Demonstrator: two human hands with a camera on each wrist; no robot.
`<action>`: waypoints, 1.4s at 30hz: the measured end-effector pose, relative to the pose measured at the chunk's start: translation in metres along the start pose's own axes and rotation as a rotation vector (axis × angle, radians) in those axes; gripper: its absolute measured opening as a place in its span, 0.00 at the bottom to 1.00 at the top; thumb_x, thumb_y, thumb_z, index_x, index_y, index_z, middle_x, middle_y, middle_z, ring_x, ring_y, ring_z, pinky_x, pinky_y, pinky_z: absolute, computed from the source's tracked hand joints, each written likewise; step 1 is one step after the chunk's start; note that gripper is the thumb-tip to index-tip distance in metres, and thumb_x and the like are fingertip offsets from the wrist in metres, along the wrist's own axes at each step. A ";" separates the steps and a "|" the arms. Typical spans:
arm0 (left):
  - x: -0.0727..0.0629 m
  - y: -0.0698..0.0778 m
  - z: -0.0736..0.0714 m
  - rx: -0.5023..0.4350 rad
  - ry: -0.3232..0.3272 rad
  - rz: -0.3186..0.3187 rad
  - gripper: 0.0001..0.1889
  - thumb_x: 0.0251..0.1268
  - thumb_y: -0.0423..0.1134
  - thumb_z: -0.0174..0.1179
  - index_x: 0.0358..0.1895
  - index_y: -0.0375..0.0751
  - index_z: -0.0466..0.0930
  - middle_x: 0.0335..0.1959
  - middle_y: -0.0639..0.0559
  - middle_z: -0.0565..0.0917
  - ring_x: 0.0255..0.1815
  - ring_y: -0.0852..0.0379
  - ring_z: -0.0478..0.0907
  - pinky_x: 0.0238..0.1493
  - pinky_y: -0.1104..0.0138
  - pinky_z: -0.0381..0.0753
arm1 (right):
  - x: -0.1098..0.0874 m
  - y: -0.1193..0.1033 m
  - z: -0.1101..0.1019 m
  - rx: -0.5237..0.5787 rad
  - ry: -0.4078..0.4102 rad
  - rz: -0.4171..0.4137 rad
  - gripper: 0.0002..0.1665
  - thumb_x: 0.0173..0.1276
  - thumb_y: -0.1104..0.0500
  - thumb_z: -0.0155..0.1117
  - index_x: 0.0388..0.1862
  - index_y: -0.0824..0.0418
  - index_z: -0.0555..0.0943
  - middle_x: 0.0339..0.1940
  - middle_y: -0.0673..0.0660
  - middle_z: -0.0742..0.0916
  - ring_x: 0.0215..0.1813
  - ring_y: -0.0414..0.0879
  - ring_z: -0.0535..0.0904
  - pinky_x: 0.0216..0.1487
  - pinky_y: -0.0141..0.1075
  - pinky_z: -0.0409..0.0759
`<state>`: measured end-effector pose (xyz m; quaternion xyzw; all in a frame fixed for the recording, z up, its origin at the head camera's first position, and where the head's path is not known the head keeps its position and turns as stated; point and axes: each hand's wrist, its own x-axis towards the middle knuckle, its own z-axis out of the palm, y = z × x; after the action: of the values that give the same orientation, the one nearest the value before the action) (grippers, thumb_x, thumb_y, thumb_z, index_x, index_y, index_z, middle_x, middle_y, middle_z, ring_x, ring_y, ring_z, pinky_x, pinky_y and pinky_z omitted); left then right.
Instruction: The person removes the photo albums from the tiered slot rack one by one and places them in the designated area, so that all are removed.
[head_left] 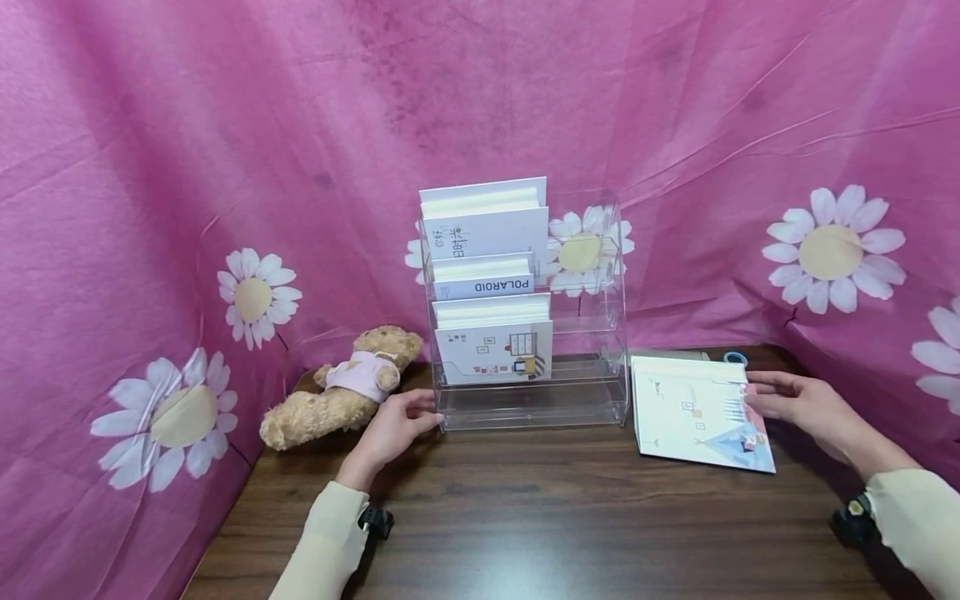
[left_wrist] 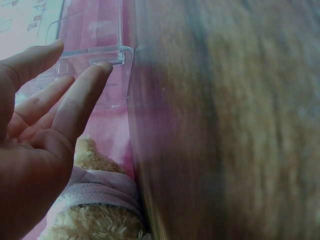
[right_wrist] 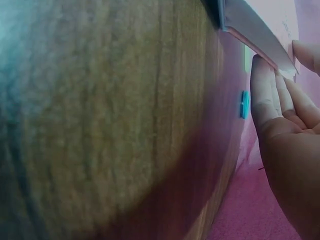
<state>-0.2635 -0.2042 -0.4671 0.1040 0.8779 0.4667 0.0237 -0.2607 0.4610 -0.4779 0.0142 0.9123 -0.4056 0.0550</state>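
In the head view, my left hand [head_left: 397, 429] is at the lower left corner of a clear acrylic tiered rack [head_left: 532, 417]. Its fingers are fairly straight, and in the left wrist view the fingertips [left_wrist: 103, 67] are right at the rack's edge. My right hand [head_left: 813, 412] pinches the right edge of a white illustrated book [head_left: 675, 425]; the thumb is over the cover and the other fingers lie along the edge. Stacked on the rack's left half are a white book [head_left: 487, 233] on top, a POLAROID book [head_left: 483, 286], and an illustrated book [head_left: 491, 354] lower down.
A teddy bear [head_left: 360, 379] in a pale pink top lies left of the rack. Behind the right-hand book is a blue ring-shaped handle [head_left: 735, 357]. Pink cloth [head_left: 480, 100] with daisies surrounds the dark wooden table [head_left: 510, 508].
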 end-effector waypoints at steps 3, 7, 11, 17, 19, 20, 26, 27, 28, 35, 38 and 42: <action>0.000 0.000 0.000 0.000 0.000 -0.001 0.23 0.76 0.35 0.73 0.68 0.30 0.84 0.57 0.38 0.94 0.55 0.47 0.93 0.58 0.56 0.91 | 0.003 0.000 -0.001 -0.003 -0.024 0.016 0.51 0.83 0.41 0.71 0.85 0.75 0.66 0.63 0.50 0.90 0.48 0.18 0.78 0.45 0.21 0.78; -0.001 0.001 -0.001 0.002 0.002 -0.008 0.23 0.76 0.36 0.73 0.68 0.30 0.84 0.57 0.38 0.94 0.56 0.46 0.93 0.59 0.55 0.91 | 0.006 -0.003 -0.001 0.034 -0.059 0.041 0.51 0.84 0.42 0.70 0.85 0.78 0.64 0.63 0.53 0.90 0.48 0.22 0.81 0.46 0.23 0.83; 0.000 0.001 -0.001 0.000 0.002 -0.011 0.22 0.77 0.35 0.72 0.69 0.31 0.84 0.58 0.38 0.93 0.56 0.46 0.93 0.60 0.53 0.91 | 0.009 -0.005 -0.002 0.057 -0.084 0.055 0.51 0.85 0.43 0.69 0.86 0.78 0.62 0.65 0.57 0.90 0.48 0.24 0.83 0.47 0.25 0.85; 0.001 0.002 0.000 -0.002 0.003 -0.006 0.22 0.77 0.34 0.72 0.69 0.30 0.84 0.58 0.37 0.93 0.56 0.45 0.93 0.61 0.53 0.91 | 0.015 -0.004 -0.003 0.070 -0.108 0.066 0.51 0.85 0.44 0.68 0.85 0.81 0.62 0.68 0.64 0.89 0.48 0.25 0.84 0.48 0.26 0.87; 0.001 0.002 0.000 -0.002 0.002 -0.005 0.23 0.77 0.34 0.72 0.69 0.30 0.84 0.58 0.37 0.93 0.56 0.45 0.93 0.61 0.53 0.91 | 0.016 -0.003 -0.003 0.075 -0.124 0.067 0.51 0.86 0.44 0.68 0.84 0.82 0.61 0.68 0.65 0.89 0.49 0.26 0.85 0.48 0.27 0.88; 0.001 0.002 0.000 -0.003 0.002 -0.004 0.23 0.77 0.34 0.72 0.69 0.30 0.84 0.58 0.37 0.93 0.57 0.45 0.93 0.61 0.53 0.91 | 0.017 -0.002 -0.004 0.073 -0.134 0.068 0.51 0.86 0.44 0.67 0.84 0.83 0.61 0.68 0.66 0.89 0.49 0.26 0.85 0.49 0.27 0.88; 0.000 0.002 0.001 -0.007 0.004 -0.006 0.22 0.76 0.35 0.72 0.69 0.30 0.84 0.60 0.35 0.93 0.57 0.44 0.93 0.62 0.53 0.91 | 0.020 0.003 -0.004 0.080 -0.173 0.062 0.50 0.88 0.45 0.65 0.84 0.84 0.61 0.68 0.67 0.89 0.50 0.27 0.86 0.50 0.27 0.88; 0.000 0.002 0.001 -0.006 0.004 -0.006 0.22 0.76 0.35 0.72 0.69 0.30 0.84 0.60 0.35 0.93 0.57 0.44 0.93 0.61 0.53 0.91 | 0.020 0.003 -0.004 0.088 -0.180 0.059 0.49 0.88 0.46 0.65 0.84 0.84 0.60 0.68 0.66 0.90 0.50 0.27 0.86 0.50 0.28 0.89; 0.000 0.002 0.001 -0.007 0.004 -0.007 0.23 0.76 0.35 0.73 0.69 0.30 0.84 0.59 0.35 0.93 0.57 0.44 0.93 0.61 0.53 0.91 | 0.021 0.003 -0.004 0.095 -0.182 0.065 0.49 0.88 0.47 0.65 0.84 0.84 0.60 0.66 0.63 0.91 0.50 0.27 0.86 0.51 0.28 0.89; -0.001 0.002 0.000 -0.016 0.000 -0.011 0.23 0.76 0.35 0.73 0.69 0.29 0.84 0.58 0.36 0.93 0.56 0.45 0.93 0.60 0.55 0.91 | 0.024 0.000 -0.003 0.136 -0.189 0.082 0.46 0.88 0.51 0.65 0.83 0.86 0.60 0.60 0.53 0.93 0.49 0.27 0.87 0.51 0.29 0.90; -0.001 0.002 0.000 -0.014 0.002 -0.010 0.23 0.76 0.35 0.73 0.69 0.30 0.84 0.58 0.37 0.93 0.56 0.46 0.93 0.60 0.56 0.91 | 0.025 -0.004 -0.003 0.138 -0.186 0.093 0.46 0.87 0.51 0.65 0.82 0.87 0.61 0.59 0.53 0.93 0.48 0.27 0.86 0.51 0.29 0.90; 0.000 0.001 0.000 -0.011 0.004 -0.013 0.23 0.76 0.35 0.73 0.69 0.30 0.84 0.58 0.37 0.93 0.56 0.46 0.93 0.60 0.56 0.91 | 0.026 -0.009 -0.003 0.137 -0.172 0.108 0.47 0.86 0.51 0.67 0.80 0.88 0.63 0.57 0.51 0.93 0.47 0.27 0.87 0.50 0.29 0.90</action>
<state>-0.2630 -0.2036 -0.4659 0.0974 0.8761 0.4715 0.0255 -0.2877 0.4569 -0.4722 0.0323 0.8723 -0.4631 0.1539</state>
